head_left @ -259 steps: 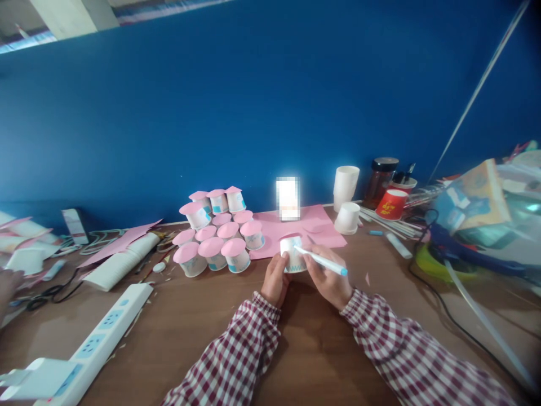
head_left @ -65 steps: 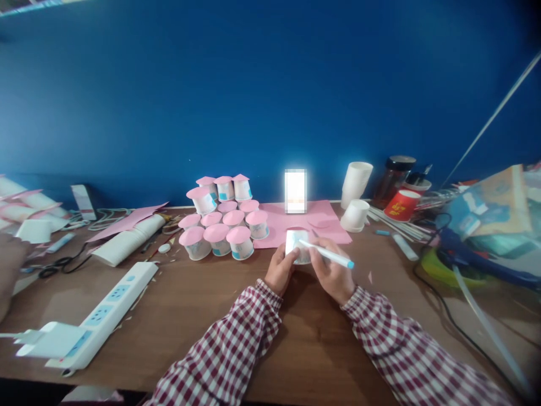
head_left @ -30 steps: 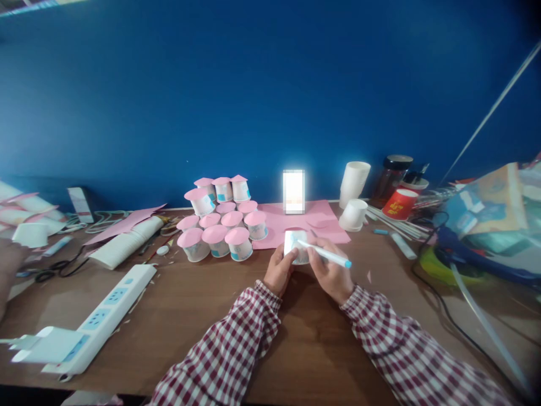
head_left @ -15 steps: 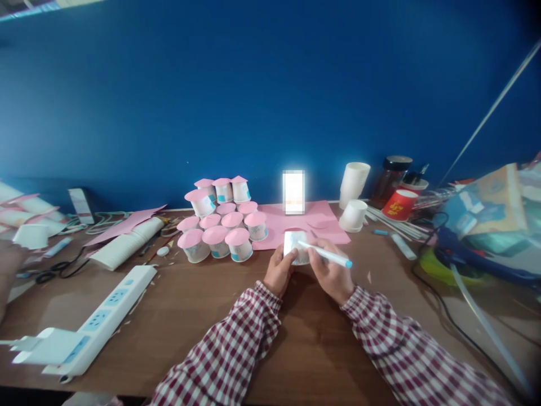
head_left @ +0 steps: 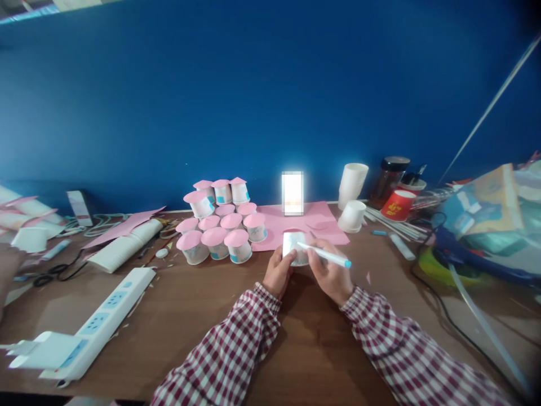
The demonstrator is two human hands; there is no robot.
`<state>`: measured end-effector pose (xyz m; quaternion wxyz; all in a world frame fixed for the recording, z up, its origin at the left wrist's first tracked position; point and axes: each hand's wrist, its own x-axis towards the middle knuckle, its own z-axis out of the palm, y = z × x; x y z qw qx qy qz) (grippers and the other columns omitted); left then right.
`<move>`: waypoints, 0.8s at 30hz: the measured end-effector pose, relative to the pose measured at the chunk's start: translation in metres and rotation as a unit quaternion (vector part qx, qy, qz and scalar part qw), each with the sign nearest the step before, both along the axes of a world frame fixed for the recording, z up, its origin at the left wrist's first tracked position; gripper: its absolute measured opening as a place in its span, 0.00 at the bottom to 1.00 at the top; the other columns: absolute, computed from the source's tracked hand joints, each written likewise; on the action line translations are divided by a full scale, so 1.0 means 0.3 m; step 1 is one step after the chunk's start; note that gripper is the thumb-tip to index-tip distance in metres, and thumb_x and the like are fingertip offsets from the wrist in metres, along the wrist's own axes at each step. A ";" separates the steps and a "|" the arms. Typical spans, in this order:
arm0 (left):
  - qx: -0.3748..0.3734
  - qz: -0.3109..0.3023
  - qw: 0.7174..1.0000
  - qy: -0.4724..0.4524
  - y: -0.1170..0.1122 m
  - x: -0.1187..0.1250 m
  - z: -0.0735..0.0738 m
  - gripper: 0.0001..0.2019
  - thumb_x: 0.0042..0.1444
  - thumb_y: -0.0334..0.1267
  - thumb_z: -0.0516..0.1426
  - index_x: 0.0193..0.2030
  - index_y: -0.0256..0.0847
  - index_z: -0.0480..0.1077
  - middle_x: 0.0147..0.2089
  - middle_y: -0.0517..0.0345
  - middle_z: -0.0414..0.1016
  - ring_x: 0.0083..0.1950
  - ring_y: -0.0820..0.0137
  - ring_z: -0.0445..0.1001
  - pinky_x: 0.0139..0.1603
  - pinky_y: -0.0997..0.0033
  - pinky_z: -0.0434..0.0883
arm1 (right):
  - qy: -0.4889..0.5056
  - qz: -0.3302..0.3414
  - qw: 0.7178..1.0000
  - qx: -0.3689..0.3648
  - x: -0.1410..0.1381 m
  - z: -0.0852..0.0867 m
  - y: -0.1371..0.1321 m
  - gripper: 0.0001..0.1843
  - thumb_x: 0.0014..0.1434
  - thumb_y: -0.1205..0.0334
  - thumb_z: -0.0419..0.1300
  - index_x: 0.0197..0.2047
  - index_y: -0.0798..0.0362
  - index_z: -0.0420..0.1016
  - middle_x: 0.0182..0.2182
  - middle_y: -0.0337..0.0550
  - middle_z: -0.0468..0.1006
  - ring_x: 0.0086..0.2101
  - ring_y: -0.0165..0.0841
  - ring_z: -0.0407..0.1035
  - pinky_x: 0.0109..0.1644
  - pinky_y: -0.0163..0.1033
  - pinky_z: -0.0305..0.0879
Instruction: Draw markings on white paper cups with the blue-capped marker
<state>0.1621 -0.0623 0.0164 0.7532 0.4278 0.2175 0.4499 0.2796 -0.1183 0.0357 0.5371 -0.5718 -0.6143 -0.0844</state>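
My left hand (head_left: 278, 272) grips a white paper cup (head_left: 291, 242) that is turned upside down, thumb on its near side. Faint blue marks show on the cup wall. A white marker with a light blue end (head_left: 332, 256) is held in my right hand (head_left: 332, 273), its tip at the cup wall. Just beyond the cup lies a sheet of pink paper (head_left: 321, 225) on the brown table. To the left stand several paper cups with pink cone tops (head_left: 215, 242), some bearing blue marks.
A stack of white cups (head_left: 353, 186) and an upturned cup (head_left: 352, 216) stand right of a bright, blurred-out phone-like screen (head_left: 292, 193). A red cup (head_left: 398, 204) and a jar are farther right. A power strip (head_left: 105, 321) lies at left, near a cup stack (head_left: 127, 245).
The view has shifted very slightly. My hands keep the same hold, with the marker still against the cup.
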 end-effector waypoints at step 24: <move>-0.001 -0.002 1.000 -0.003 0.002 0.003 -0.009 0.16 0.51 0.39 0.58 0.45 0.34 0.69 0.43 0.50 0.74 0.45 0.65 0.71 0.50 0.62 0.65 | 0.012 0.000 1.000 0.000 -0.002 0.004 -0.004 0.06 0.59 0.62 0.53 0.38 0.52 0.69 0.31 0.41 0.75 0.31 0.30 0.71 0.38 0.35 0.68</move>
